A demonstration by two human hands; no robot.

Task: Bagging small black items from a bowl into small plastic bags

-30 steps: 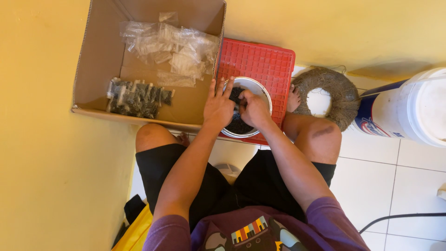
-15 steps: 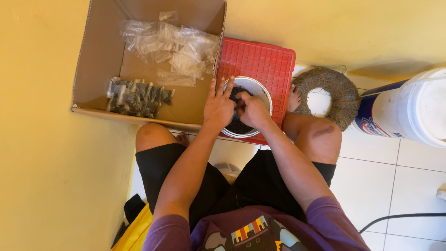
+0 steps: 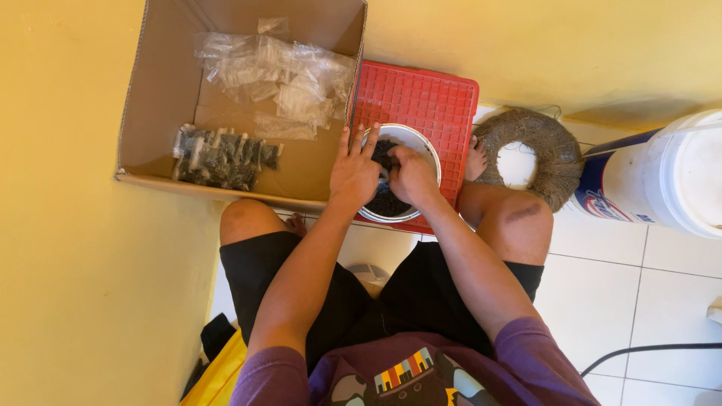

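While both hands work down in the white bowl (image 3: 427, 147), almost nothing shifts from a second ago: the bowl sits on the red plastic crate (image 3: 421, 98), full of small black pieces (image 3: 385, 201). Left hand (image 3: 353, 171) lies across the rim, fingers spread, its grip loose and open. Right hand (image 3: 412, 174) curls into the pile, though whether it pinches anything I cannot tell. Just beside, the cardboard box (image 3: 158, 113) holds clear bags (image 3: 278, 71) and filled dark bags (image 3: 222, 156).
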